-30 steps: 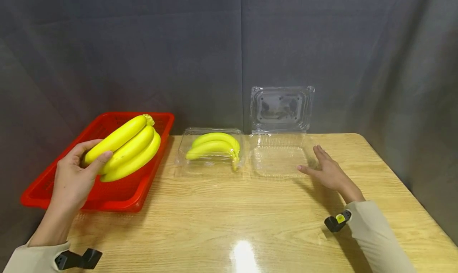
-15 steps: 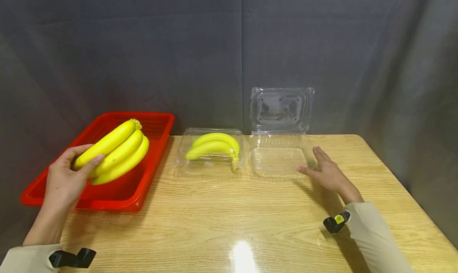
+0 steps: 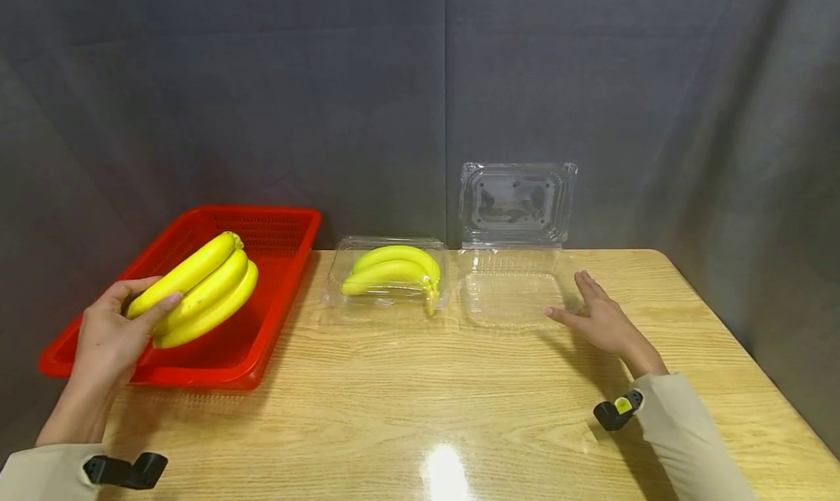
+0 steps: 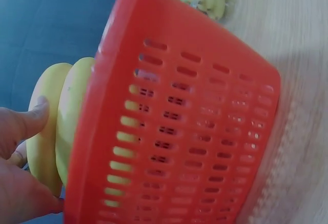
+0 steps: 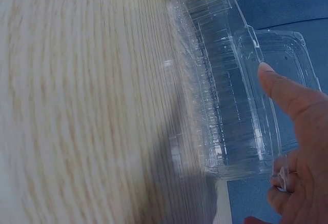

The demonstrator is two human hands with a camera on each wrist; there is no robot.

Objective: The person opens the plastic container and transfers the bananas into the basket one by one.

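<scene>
My left hand grips a bunch of yellow bananas at one end, thumb on the near side. The bunch is tilted, stem end up and to the right, over the red plastic basket. In the left wrist view, yellow shows through the slots of the basket wall. A clear plastic clamshell box stands on the table with its lid raised. My right hand is at the box's right side, fingers extended and thumb apart; whether it touches the box is hard to tell.
Left of the raised-lid box, another clear clamshell box contains a bunch of bananas, its lid down over them. A grey cloth hangs behind the wooden table. The table's right edge runs beyond my right hand.
My left hand has moved left and slightly down with the bananas, lower over the red basket. My right hand and both clear boxes have hardly changed position.
</scene>
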